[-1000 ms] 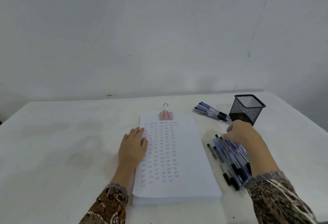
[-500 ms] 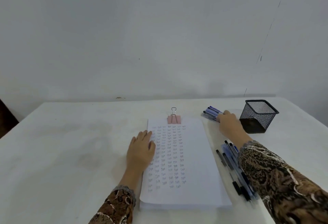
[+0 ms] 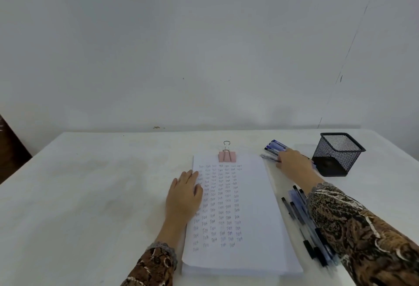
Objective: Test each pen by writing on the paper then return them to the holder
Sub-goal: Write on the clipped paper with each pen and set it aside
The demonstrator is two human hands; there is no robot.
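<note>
White table [image 3: 90, 195] | left hand [image 3: 183, 195] grip wide, flat on paper [image 3: 256, 206] | right hand [image 3: 292, 161] over far pens [image 3: 273, 146], grip unclear

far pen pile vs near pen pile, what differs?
The far pile lies beside the holder, beyond the top right corner of the paper; the near pile lies along its right edge. The right hand rests on the far pile; no hand touches the near pile, partly hidden by the forearm. Both: bluish pens lying flat on the table.
</note>
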